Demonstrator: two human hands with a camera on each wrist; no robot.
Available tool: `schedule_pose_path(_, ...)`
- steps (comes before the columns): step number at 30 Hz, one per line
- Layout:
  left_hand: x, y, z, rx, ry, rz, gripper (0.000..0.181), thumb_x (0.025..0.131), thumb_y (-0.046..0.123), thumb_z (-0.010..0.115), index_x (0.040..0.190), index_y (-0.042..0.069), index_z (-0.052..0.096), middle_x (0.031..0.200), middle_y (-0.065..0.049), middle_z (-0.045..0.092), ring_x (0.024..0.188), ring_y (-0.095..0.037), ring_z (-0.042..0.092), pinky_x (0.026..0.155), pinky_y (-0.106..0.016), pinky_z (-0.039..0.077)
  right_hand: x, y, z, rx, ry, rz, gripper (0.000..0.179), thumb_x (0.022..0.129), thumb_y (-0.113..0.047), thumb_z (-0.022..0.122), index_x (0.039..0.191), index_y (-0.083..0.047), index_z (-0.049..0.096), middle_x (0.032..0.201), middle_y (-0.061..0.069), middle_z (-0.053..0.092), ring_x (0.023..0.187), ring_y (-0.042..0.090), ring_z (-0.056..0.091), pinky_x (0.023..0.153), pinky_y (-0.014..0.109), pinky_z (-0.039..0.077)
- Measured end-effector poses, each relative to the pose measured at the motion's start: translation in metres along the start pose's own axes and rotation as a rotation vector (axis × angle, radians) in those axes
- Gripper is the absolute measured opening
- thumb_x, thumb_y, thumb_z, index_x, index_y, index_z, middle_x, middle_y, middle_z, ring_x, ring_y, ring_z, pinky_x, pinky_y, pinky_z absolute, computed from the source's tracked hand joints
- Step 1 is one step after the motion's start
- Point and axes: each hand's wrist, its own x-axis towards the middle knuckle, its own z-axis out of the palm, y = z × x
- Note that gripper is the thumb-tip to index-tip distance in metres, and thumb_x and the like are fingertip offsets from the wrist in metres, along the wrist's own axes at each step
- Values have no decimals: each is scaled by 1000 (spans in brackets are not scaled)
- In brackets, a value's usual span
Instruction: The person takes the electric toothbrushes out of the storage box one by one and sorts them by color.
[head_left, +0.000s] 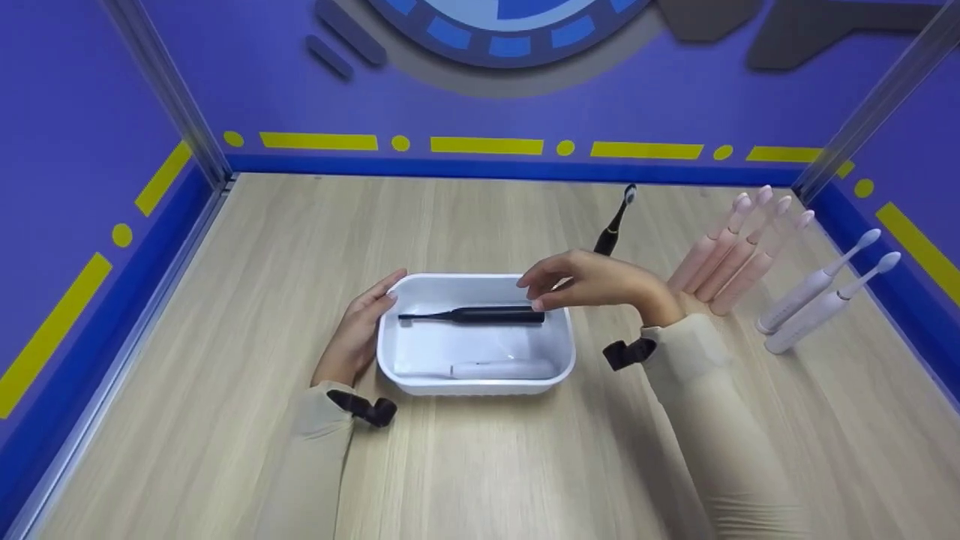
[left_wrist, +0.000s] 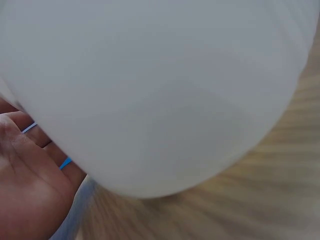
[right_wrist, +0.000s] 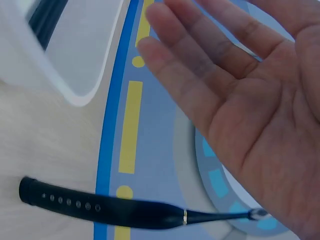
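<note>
A white plastic tub [head_left: 480, 388] sits on the table before me. My left hand [head_left: 360, 330] holds its far left corner, thumb at the rim and fingers along the outside. Inside lie a black electric toothbrush [head_left: 499, 315], head to the left, and a white electric toothbrush [head_left: 502, 369] nearer me. Above the tub's right rim hovers my right hand [head_left: 589, 279], fingers loosely bent and nothing between them. Its palm shows bare in the right wrist view. Behind that hand another black electric toothbrush [right_wrist: 110, 207] stands upright, its lower part hidden in the head view.
On the right of the wooden table [head_left: 465, 465] stand several pink electric toothbrushes [head_left: 727, 259] in a cluster. Two white electric toothbrushes [head_left: 806, 307] stand right of them. Blue panels [head_left: 480, 112] with yellow marks wall the table at the back and sides.
</note>
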Motion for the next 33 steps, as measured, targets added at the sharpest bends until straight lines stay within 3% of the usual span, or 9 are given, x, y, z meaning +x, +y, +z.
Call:
schedule_pose_path(7,1,0,1,-10,-1,7,47,101,9,42,148,8,37,157,-5,32,145,-18,28,119,-32,25,21,-7,8,-100,-91,12,36,89,-20,68,123,-7,63,104,6,71,100,17,65,88,33,55)
schedule_pose_path(16,1,1,2,-35,7,-1,47,100,9,42,147,7,37,156,-5,33,144,-19,30,119,-32,27,50,-14,24,-96,-227,49,38,88,-19,69,123,-5,62,102,5,72,93,12,64,78,24,53)
schedule_pose_path(28,1,1,1,-33,-12,15,48,101,8,41,148,6,35,157,-7,30,145,-20,29,119,-33,26,73,-23,40,-134,-282,117,37,85,-16,71,121,-6,66,104,4,71,96,10,63,88,28,51)
schedule_pose_path(33,1,0,1,-29,-3,8,47,101,9,42,148,7,36,157,-6,31,145,-19,28,119,-32,26,79,-23,46,-120,-320,159,37,85,-15,72,120,-7,66,99,2,72,92,7,61,85,24,49)
